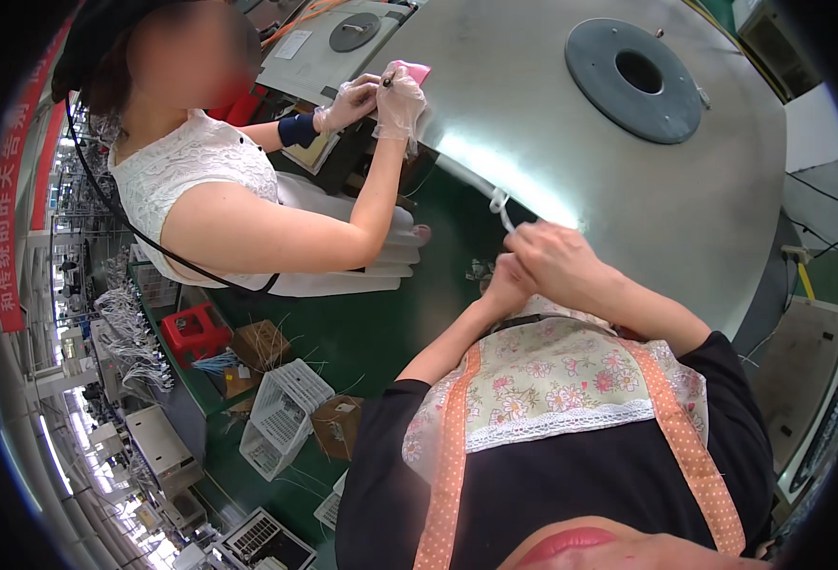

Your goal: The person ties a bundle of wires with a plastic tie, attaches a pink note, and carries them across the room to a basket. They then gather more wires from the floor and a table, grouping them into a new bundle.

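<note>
Grey metal disc [628, 180] — white cable tie [500, 208] at its edge, pinched between both hands' fingers [533, 249].

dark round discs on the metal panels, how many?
2: a large dark disc with a centre hole on the big grey panel, a smaller dark disc on the far panel. Others may be hidden.

A thin white cable tie [500, 207] sticks up at the grey panel's [628, 190] edge.

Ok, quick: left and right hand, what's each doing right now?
Left hand: closed, fingers pinched beside the right; what it grips cannot be told.
Right hand: closed, pinching a thin white cable tie.
</note>
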Tool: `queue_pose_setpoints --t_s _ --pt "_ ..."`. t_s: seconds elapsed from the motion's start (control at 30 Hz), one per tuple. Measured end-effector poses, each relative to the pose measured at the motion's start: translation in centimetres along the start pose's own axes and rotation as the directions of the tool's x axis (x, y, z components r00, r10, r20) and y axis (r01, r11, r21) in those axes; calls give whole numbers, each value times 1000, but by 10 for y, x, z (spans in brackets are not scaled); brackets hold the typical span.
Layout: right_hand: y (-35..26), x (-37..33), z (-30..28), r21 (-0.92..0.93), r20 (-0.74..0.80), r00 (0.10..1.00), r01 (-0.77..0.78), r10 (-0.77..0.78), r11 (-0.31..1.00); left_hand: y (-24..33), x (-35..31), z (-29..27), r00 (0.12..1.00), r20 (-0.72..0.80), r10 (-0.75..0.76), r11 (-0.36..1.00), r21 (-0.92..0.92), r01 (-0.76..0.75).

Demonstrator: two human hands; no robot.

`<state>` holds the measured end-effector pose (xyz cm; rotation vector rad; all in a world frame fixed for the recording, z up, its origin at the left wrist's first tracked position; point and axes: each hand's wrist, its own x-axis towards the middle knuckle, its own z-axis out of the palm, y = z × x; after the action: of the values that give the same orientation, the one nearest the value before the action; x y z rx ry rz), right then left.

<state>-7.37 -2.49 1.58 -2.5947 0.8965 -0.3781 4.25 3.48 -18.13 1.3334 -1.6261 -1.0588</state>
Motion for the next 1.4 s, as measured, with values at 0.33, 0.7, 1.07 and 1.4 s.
queue_pose_setpoints --t_s 0.33,0.7,1.07,1.4 --pt "10 -3 6 696 -36 984 -100 174 711 57 20 -25 984 -20 175 969 -176 -176" --pt "4 16 -19 1 -320 945 76 -71 997 94 45 -30 926 -229 300 954 83 -289" --pt "16 -43 22 90 156 966 -222 207 971 42 24 31 930 189 316 940 74 -334" --pt "47 -52 3 482 -149 881 -331 448 811 87 36 8 988 153 -10 990 -141 32"
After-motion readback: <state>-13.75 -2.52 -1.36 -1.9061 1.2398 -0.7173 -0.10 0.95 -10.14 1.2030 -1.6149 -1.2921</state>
